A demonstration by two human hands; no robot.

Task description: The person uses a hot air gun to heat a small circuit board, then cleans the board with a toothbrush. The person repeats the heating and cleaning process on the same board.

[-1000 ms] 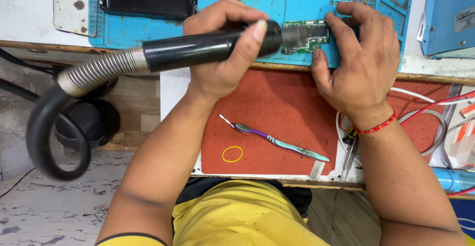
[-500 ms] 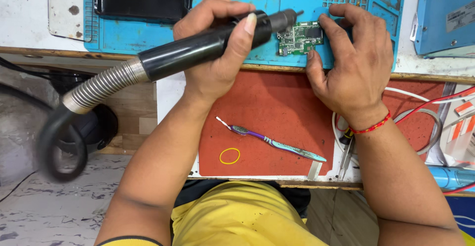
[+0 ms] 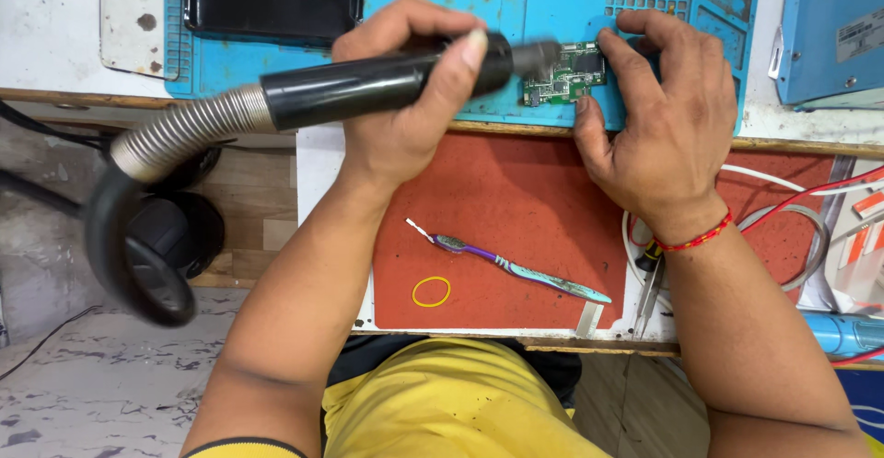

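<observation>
Left hand (image 3: 405, 99) grips the hot-air wand (image 3: 368, 81) — nozzle at the circuit board (image 3: 566, 71)'s 9 o'clock; right hand (image 3: 663, 127) pins it — best kept steady.

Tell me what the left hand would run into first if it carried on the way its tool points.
The left hand aims the black hot-air handpiece rightward; first in line is the green circuit board, pinned by the right hand. Nozzle height is unclear.

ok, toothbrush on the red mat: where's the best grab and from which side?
Probably the handle's middle, pinched across its width from above. The toothbrush lies flat and diagonal on the red mat, bristle head up-left, with bare mat on both long sides. The yellow rubber band sits apart, below it.
</observation>
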